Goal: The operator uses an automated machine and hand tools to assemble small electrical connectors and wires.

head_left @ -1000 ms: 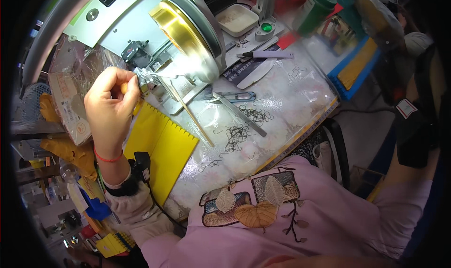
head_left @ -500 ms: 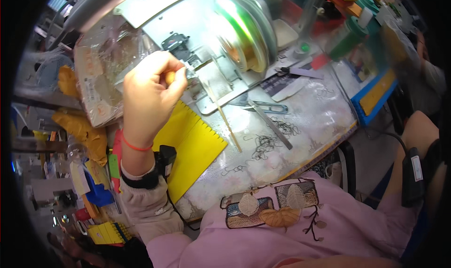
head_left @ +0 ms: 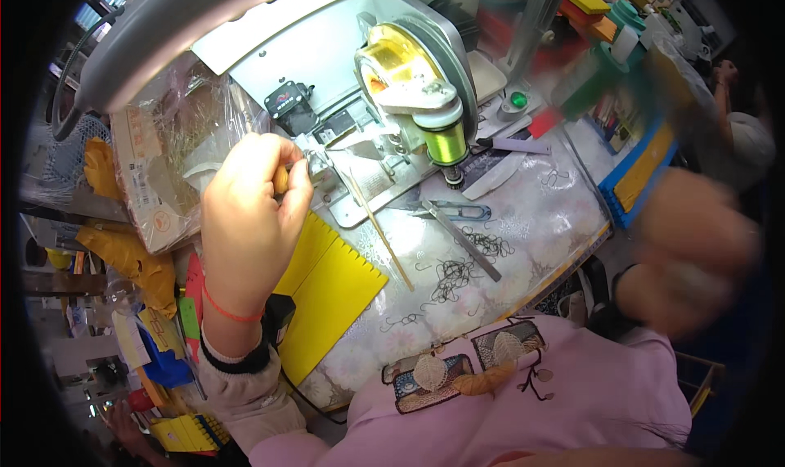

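My left hand (head_left: 253, 197) is closed, its thumb and fingertips pinching a small orange-brown rounded piece (head_left: 281, 179) at the left side of a bench machine (head_left: 347, 213). What that piece joins onto is hidden by the fingers. On the machine, a wheel (head_left: 401, 62) carries a spool of bright green thread (head_left: 446, 144). My right hand (head_left: 695, 246) is off the table at the right, smeared by motion, so its fingers cannot be made out. Small dark wire hooks (head_left: 454, 279) lie in loose heaps on the tabletop, beside a flat metal strip (head_left: 462, 242) and blue-handled thread snips (head_left: 466, 211).
A thin stick (head_left: 380, 234) leans from the machine onto the table. Yellow card (head_left: 331, 295) lies under my left forearm. A plastic-lined carton (head_left: 151, 172) stands left, a blue tray (head_left: 646, 172) right. A lamp arm (head_left: 180, 33) crosses above; a person sits far right.
The wheel, streaked with green before, now shows clearly with its spool at the lower right. My right hand has moved and is blurred. My left hand keeps its pinch.
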The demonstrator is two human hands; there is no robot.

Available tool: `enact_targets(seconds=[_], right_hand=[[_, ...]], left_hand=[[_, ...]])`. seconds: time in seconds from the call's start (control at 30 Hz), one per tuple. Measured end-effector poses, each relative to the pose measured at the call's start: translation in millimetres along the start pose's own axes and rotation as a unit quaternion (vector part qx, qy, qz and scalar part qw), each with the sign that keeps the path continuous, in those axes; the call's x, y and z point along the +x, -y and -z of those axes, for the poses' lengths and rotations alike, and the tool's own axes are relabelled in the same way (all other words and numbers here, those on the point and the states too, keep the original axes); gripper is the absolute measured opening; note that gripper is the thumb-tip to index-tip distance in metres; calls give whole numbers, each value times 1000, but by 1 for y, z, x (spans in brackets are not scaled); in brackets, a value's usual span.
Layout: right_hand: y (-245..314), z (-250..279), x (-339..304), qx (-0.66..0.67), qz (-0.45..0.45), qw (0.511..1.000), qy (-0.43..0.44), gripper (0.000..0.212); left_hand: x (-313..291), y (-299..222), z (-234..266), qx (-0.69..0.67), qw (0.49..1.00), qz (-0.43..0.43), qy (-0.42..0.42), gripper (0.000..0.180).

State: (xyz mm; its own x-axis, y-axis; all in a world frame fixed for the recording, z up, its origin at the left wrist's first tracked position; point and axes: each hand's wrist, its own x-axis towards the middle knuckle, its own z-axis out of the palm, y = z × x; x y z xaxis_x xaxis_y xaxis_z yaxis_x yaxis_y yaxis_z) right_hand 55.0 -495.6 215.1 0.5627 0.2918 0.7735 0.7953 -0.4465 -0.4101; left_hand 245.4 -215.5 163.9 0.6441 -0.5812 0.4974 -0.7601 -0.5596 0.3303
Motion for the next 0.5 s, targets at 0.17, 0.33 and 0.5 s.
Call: enact_targets(seconds=[0.17, 0.33, 0.5], right_hand=[[-106, -134, -62, -220, -222, 932, 186, 37], [-115, -143, -61, -183, -236, 927, 228, 45], [-114, -141, -61, -183, -229, 913, 283, 39]], left_hand=[[-27, 24, 6, 5, 999, 44, -11, 13], [-27, 34, -1, 7, 1000, 0, -11, 15], [-22, 35, -4, 14, 999, -31, -29, 13]])
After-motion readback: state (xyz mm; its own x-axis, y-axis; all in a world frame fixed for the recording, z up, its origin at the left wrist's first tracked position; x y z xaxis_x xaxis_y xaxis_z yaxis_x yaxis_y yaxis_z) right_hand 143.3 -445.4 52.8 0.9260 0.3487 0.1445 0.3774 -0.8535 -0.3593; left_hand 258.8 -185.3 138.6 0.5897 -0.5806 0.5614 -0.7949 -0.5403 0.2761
